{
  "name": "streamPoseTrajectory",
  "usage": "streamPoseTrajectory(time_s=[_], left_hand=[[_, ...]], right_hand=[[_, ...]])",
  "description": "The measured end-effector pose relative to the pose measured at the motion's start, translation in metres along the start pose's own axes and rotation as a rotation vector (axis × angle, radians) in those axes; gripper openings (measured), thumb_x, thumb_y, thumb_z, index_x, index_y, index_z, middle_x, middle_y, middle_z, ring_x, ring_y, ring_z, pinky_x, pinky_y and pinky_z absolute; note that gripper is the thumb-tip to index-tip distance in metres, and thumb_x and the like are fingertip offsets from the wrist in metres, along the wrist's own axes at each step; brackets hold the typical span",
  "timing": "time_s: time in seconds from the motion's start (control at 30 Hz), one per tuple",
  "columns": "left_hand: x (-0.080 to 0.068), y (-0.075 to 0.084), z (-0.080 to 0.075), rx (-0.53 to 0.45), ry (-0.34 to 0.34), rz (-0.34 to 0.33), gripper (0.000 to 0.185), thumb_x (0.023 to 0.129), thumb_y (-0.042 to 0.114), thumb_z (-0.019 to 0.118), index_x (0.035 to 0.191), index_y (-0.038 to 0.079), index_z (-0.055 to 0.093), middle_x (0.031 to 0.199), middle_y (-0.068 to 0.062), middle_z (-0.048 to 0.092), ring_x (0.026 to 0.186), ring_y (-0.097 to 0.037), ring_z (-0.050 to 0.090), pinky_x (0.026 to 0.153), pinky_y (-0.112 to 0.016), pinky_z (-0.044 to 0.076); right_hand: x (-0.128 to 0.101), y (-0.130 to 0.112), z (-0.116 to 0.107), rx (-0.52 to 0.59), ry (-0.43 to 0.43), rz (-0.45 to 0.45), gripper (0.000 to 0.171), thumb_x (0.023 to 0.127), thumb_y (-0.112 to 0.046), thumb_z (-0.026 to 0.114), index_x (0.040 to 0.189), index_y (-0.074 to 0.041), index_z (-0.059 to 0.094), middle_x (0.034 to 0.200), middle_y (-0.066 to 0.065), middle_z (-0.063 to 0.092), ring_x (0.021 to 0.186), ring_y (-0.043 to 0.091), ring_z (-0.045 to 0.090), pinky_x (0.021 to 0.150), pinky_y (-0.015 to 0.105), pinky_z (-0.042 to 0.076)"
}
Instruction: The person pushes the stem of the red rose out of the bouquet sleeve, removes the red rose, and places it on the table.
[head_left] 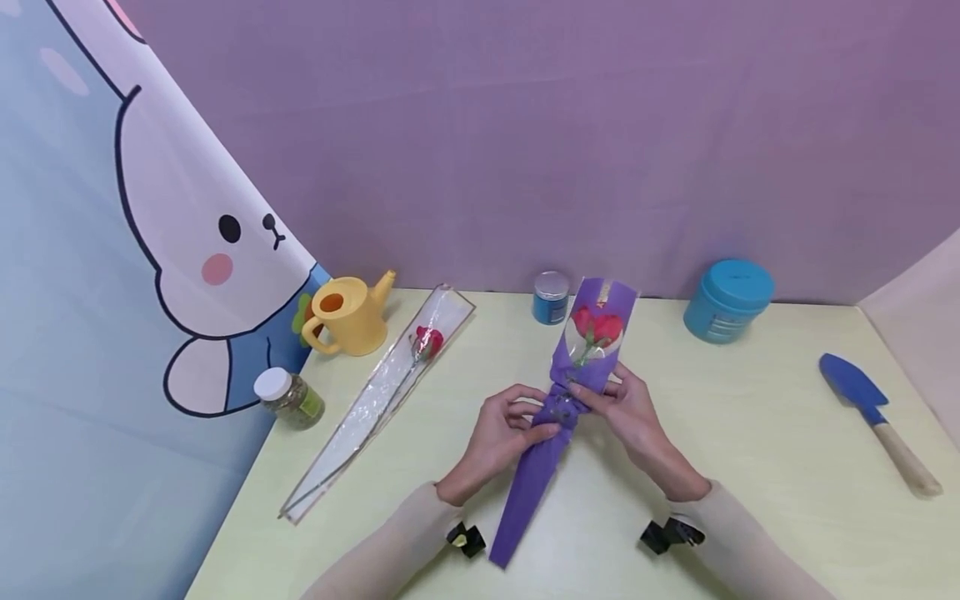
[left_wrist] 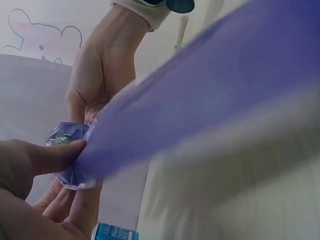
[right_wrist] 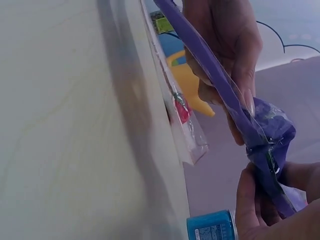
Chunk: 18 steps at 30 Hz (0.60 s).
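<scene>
Both my hands meet at the waist of the purple sleeve (head_left: 558, 417), which lies on the table (head_left: 750, 467) straight in front of me, its pointed tail toward my body and its wide mouth pointing away. My left hand (head_left: 502, 429) pinches the gathered waist from its side, thumb pressed against the crumpled film, and my right hand (head_left: 626, 408) pinches the same neck from the other side, fingers curled round it. I judge the sleeve very light and soft: thin film and paper that crease at a touch, a little slippery, and noisy rather than stiff. The waist seems the right place to hold, since the stem inside gives it something firm there; the tail is only empty wrap and would fold over. Just beyond my fingers, in the clear window of the sleeve, sit the roses (head_left: 597, 327), and those I think fragile, so I would keep my grip below them and not squeeze. Out past my left hand lies a second, clear sleeve (head_left: 375, 408) with one rose in it, and beyond that a yellow can (head_left: 348, 315) and a small jar (head_left: 288, 398). Far beyond my hands stands a small blue tin (head_left: 551, 297), and off past my right hand a bigger blue tub (head_left: 729, 300) and a trowel (head_left: 877, 417).
</scene>
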<state>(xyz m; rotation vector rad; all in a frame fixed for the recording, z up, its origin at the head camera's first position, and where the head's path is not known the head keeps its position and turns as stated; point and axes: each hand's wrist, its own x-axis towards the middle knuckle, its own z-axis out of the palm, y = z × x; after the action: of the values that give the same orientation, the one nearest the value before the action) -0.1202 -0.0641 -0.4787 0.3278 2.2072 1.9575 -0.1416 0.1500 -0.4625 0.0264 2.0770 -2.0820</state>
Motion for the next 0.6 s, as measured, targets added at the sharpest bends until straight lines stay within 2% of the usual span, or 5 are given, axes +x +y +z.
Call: streamPoseTrajectory(time_s=[0.17, 0.33, 0.6], left_hand=[[-0.006, 0.001, 0.001, 0.024, -0.05, -0.036, 0.045, 0.085, 0.005, 0.085, 0.125, 0.011, 0.066, 0.104, -0.022, 0.079, 0.069, -0.006, 0.069, 0.064, -0.019, 0.055], [-0.008, -0.004, 0.002, -0.009, -0.114, -0.048, 0.054, 0.085, 0.003, 0.084, 0.134, 0.01, 0.061, 0.105, -0.025, 0.078, 0.07, -0.005, 0.071, 0.065, -0.02, 0.058], [-0.006, -0.002, -0.004, -0.001, -0.114, -0.024, 0.045, 0.091, 0.01, 0.08, 0.133, 0.006, 0.063, 0.109, -0.025, 0.076, 0.074, -0.005, 0.07, 0.07, -0.021, 0.058]], right_hand=[[0.006, -0.006, -0.007, 0.004, 0.056, 0.001, 0.058, 0.098, -0.015, 0.073, 0.151, -0.008, 0.048, 0.107, -0.011, 0.081, 0.093, 0.003, 0.076, 0.086, 0.025, 0.061], [0.009, -0.013, -0.015, -0.014, 0.104, 0.001, 0.057, 0.098, -0.016, 0.074, 0.148, -0.008, 0.049, 0.108, -0.014, 0.081, 0.096, 0.001, 0.075, 0.087, 0.022, 0.059], [0.016, -0.021, -0.02, 0.0, 0.117, -0.033, 0.057, 0.099, -0.019, 0.073, 0.148, -0.009, 0.047, 0.1, -0.023, 0.078, 0.094, 0.0, 0.074, 0.086, 0.02, 0.06]])
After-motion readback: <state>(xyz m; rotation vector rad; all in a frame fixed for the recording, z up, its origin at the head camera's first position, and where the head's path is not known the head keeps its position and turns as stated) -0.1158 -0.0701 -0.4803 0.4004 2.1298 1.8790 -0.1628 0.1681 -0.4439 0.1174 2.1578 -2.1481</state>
